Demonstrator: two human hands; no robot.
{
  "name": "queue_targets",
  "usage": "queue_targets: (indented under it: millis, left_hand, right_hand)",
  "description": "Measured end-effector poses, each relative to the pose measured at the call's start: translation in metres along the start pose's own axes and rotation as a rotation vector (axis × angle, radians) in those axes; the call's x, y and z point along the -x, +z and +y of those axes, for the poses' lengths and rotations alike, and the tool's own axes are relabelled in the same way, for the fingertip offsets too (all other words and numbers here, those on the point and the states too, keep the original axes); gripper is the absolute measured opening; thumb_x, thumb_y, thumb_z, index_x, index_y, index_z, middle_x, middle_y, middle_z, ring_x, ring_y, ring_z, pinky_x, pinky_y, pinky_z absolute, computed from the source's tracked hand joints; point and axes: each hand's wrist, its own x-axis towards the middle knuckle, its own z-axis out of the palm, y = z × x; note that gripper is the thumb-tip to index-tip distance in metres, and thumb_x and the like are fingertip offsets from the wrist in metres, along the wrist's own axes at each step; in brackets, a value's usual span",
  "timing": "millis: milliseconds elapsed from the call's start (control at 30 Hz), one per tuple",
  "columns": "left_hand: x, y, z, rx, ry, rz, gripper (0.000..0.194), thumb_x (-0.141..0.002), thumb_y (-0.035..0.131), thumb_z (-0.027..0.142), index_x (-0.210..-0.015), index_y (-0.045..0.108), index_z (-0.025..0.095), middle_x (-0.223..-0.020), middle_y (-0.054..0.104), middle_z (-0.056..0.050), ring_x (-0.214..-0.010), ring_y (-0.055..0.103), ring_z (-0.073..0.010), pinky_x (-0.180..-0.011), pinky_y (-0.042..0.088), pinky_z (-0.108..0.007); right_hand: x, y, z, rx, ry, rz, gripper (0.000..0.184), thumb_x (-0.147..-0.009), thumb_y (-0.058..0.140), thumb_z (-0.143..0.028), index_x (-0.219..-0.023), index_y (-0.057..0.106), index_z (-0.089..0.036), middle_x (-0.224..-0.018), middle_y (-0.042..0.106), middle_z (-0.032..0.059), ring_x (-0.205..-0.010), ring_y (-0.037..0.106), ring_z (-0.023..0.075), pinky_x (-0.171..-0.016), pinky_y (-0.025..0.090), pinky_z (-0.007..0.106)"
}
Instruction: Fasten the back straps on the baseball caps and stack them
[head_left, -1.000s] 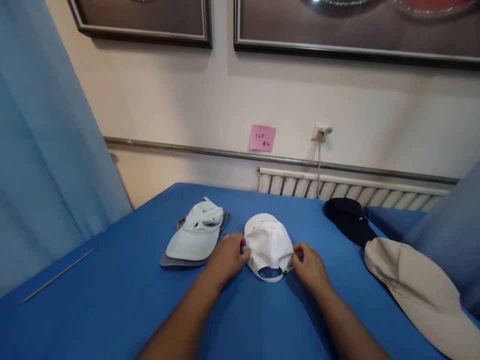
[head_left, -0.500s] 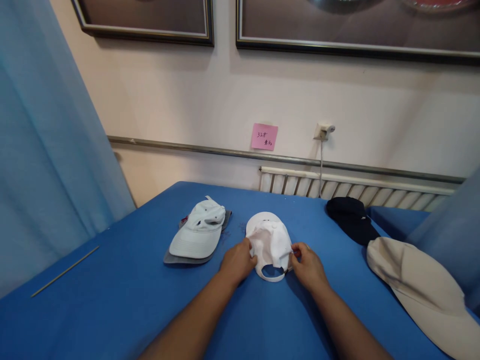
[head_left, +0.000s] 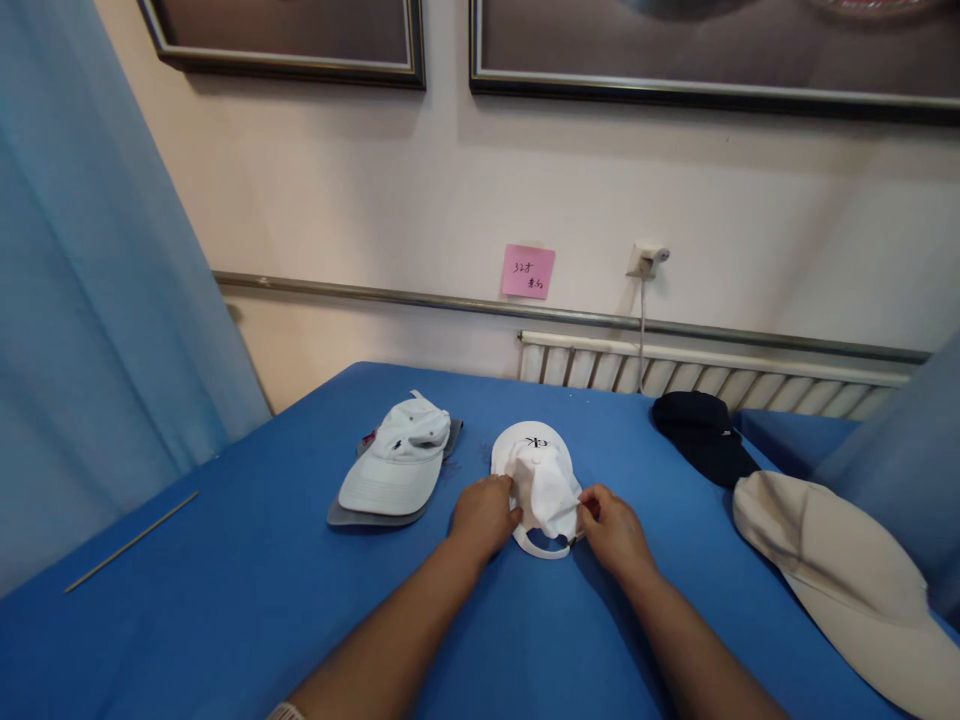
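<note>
A white baseball cap [head_left: 546, 490] lies on the blue-covered table [head_left: 247, 590], its brim pointing away from me and its back strap toward me. Dark letters show on the brim, and the crown is creased and partly sunken. My left hand [head_left: 486, 515] grips the cap's left side, fingertips partly hidden behind the fabric. On the right side, my right hand [head_left: 611, 525] pinches the crown's edge between thumb and fingers. Left of my hands, a pale cap [head_left: 397, 460] with a small dark logo rests on top of a grey cap [head_left: 375, 519].
At the right lie a black cap [head_left: 703, 435] and a large beige cap [head_left: 840, 570]. A thin stick [head_left: 131, 541] lies at the table's left. Behind are a radiator [head_left: 600, 365], a wall rail [head_left: 420, 300] and a plugged-in cable [head_left: 643, 330]. Blue curtain [head_left: 97, 300] hangs left.
The white cap's crown has been pressed down and drawn in, so the letters on its brim now show. My left hand has shifted slightly right and inward.
</note>
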Motion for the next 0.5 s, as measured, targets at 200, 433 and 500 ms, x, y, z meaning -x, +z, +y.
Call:
queue_targets:
  millis: [200, 433, 500]
  left_hand:
    - [-0.009, 0.003, 0.0, 0.005, -0.021, -0.06, 0.021, -0.081, 0.05, 0.022, -0.093, 0.066, 0.018, -0.103, 0.069, -0.013, -0.093, 0.066, -0.0278, -0.071, 0.046, -0.033]
    - [0.0, -0.008, -0.011, 0.077, 0.028, -0.018, 0.019, -0.076, 0.049, 0.016, -0.09, 0.062, 0.018, -0.093, 0.069, -0.009, -0.084, 0.064, -0.0226, -0.066, 0.041, -0.029]
    - [0.004, -0.018, -0.017, 0.179, 0.053, -0.003, 0.016, -0.073, 0.051, 0.016, -0.085, 0.061, 0.018, -0.087, 0.069, -0.007, -0.077, 0.061, -0.0199, -0.062, 0.038, -0.027]
  right_hand:
    - [0.0, 0.001, 0.001, 0.017, -0.013, 0.024, 0.014, -0.079, 0.046, -0.023, -0.083, 0.059, -0.022, -0.077, 0.066, 0.0011, -0.071, 0.062, 0.0183, -0.064, 0.042, 0.026]
    - [-0.003, 0.004, 0.011, -0.058, 0.047, 0.056, 0.013, -0.077, 0.047, -0.026, -0.082, 0.059, -0.022, -0.073, 0.068, 0.0009, -0.067, 0.063, 0.0187, -0.06, 0.043, 0.026]
    - [-0.005, 0.005, 0.015, -0.113, 0.085, 0.072, 0.012, -0.076, 0.048, -0.027, -0.081, 0.058, -0.022, -0.07, 0.068, 0.0008, -0.063, 0.064, 0.0188, -0.059, 0.043, 0.027]
